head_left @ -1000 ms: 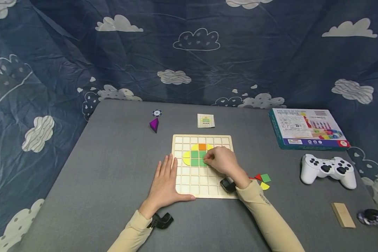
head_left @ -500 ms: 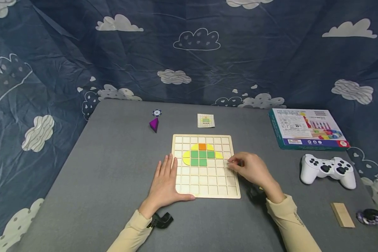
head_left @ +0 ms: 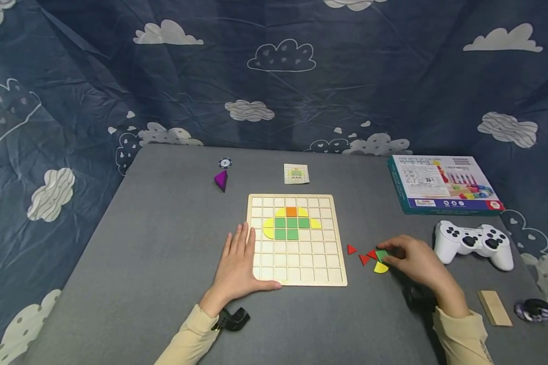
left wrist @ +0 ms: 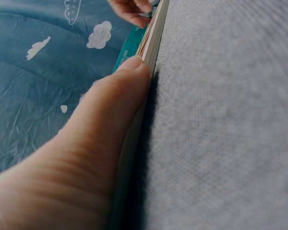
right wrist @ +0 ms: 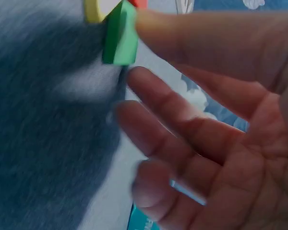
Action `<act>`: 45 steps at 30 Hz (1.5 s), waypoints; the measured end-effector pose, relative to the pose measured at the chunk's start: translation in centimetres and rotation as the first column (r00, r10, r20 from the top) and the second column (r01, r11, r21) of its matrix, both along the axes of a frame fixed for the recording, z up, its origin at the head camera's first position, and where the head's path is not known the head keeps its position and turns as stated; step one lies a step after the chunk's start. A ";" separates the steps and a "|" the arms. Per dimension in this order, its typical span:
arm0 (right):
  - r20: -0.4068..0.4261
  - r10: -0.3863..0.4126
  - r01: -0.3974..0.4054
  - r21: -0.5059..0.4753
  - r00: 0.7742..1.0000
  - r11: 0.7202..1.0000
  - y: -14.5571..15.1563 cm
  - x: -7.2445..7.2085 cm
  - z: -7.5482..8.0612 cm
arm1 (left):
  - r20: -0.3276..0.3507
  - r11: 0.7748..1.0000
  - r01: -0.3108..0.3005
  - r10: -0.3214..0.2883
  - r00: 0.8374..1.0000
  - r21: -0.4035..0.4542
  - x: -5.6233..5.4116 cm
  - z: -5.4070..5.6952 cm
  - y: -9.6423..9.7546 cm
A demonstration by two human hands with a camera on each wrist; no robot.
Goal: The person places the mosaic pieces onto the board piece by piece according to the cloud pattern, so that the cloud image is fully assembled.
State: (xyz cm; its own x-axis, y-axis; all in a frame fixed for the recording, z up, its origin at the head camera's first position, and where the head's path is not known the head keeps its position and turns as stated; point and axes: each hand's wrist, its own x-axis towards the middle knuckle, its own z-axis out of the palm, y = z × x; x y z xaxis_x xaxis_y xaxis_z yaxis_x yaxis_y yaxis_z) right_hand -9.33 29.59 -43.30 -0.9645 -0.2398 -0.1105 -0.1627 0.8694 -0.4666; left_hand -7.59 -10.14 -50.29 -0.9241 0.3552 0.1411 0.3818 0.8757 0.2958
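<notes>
A wooden grid board (head_left: pixel 301 261) lies mid-table with green, yellow and orange tiles set in its upper cells. My left hand (head_left: pixel 233 266) rests at its lower left corner, fingers straight along the left side and thumb along the near edge. In the left wrist view, the thumb (left wrist: pixel 110 100) lies against the board's edge. Right of the board, my right hand (head_left: pixel 413 258) pinches a green square tile (head_left: pixel 381 255) between thumb and index finger. Beside that tile lie a yellow quarter-circle tile (head_left: pixel 381 267) and red triangle tiles (head_left: pixel 364 260).
A pattern card (head_left: pixel 296 174) lies beyond the board. A purple pointed piece (head_left: pixel 221 180) and a poker chip (head_left: pixel 225 162) sit back left. On the right are a boxed game (head_left: pixel 445 185), a white game controller (head_left: pixel 475 244), a wooden block (head_left: pixel 494 308) and a dark corded item (head_left: pixel 536 310).
My right hand has moved from the board's green tiles rightward to the loose tiles and now holds a green one. A green tile and a yellow tile show at the pattern's right side. The left hand stays.
</notes>
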 end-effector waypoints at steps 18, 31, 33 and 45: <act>0.065 0.068 -0.064 -0.057 0.996 0.996 1.0 -0.8 -0.4 | -0.007 1.000 0.003 -0.003 1.000 0.013 0.0 0.1 0.0; -0.031 -0.104 0.100 -0.102 0.994 0.990 -0.4 -0.5 0.2 | -0.026 1.000 0.010 -0.010 1.000 0.018 0.2 0.2 0.0; -0.055 -0.112 0.105 -0.125 0.992 0.987 -1.2 -0.9 0.3 | -0.021 1.000 0.007 -0.006 1.000 0.013 0.1 0.2 0.0; -0.017 0.001 -0.006 -0.278 1.000 0.961 -8.6 -4.0 0.3 | -0.016 1.000 0.001 -0.002 1.000 -0.001 0.0 0.0 0.0</act>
State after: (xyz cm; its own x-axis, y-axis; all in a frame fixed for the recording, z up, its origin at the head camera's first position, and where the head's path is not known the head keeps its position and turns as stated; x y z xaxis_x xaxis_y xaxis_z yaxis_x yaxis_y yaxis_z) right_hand -13.38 20.95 -42.97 -0.9648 -0.2621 -0.0230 -0.1753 0.7054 -0.6868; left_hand -7.60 -10.12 -50.24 -0.9211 0.3567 0.1558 0.3878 0.8752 0.2891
